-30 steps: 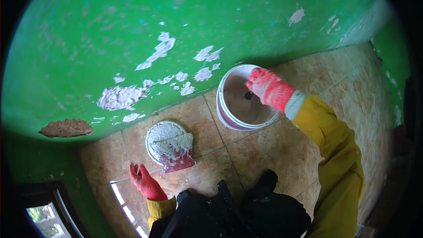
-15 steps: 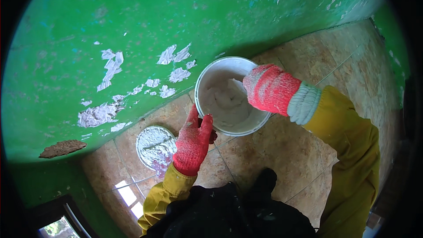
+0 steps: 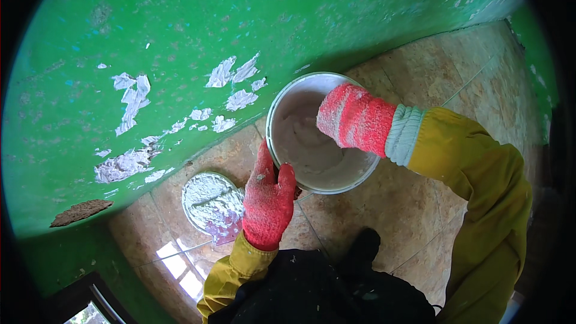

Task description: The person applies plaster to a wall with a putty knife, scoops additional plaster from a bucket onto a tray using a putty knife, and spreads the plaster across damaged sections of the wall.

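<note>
A round white bucket (image 3: 354,183) stands on the floor, tilted slightly, with smooth pale filler paste (image 3: 312,156) inside. My left hand (image 3: 268,204), in a red knitted glove, grips its near left side, the thumb at the rim and the index finger along the wall. My right hand (image 3: 354,119), gloved in red with a grey cuff, reaches over the right rim into the bucket. Its fingers are curled and point down; whatever they hold is hidden behind the glove. Beside my left hand lies a round lid (image 3: 207,198) smeared with paste, a purplish patch at its near edge.
A green wall (image 3: 198,18) runs along the far side, with white paste patches (image 3: 133,99) and a bare brown hole (image 3: 81,212) low down. Brown floor tiles (image 3: 402,222) lie beneath the bucket. My dark shoe (image 3: 364,245) is close to the bucket. A window (image 3: 90,312) shows at lower left.
My right hand has moved left and deeper over the bucket; a pale flat edge seen by its fingers before is now hidden. The bucket has tipped a little, my left hand still on it.
</note>
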Available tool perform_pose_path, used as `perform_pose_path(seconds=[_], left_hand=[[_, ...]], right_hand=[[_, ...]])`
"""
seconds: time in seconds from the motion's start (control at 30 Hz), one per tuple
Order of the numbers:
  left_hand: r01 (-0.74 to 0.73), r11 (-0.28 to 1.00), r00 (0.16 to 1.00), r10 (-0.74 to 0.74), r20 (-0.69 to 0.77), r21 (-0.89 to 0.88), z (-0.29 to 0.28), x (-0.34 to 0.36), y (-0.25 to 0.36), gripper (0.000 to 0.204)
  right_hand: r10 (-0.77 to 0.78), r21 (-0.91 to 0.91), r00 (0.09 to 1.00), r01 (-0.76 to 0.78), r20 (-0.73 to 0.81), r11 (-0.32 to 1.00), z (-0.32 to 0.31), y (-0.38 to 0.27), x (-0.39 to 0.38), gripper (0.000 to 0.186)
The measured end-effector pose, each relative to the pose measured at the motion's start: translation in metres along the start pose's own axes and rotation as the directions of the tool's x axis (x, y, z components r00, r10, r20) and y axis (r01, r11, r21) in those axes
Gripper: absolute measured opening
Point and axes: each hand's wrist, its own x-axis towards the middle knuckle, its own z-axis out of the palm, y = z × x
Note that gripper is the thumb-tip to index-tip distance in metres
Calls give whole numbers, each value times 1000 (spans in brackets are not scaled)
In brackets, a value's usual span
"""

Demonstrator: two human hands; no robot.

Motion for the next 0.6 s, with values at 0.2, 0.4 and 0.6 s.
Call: perform_pose_path(seconds=[0.2,0.4,0.6], left_hand=[[-48,998,998,45,-50,-43,1,9,-14,49],[-46,988,999,45,-13,-150,4,19,-21,50],[-44,977,999,45,-1,-210,-1,22,-24,54]], right_hand=[[-45,44,999,45,-4,998,1,1,7,14],[-77,101,996,81,-43,992,21,10,19,19],[-47,259,977,-8,209,966,4,20,38,27]])
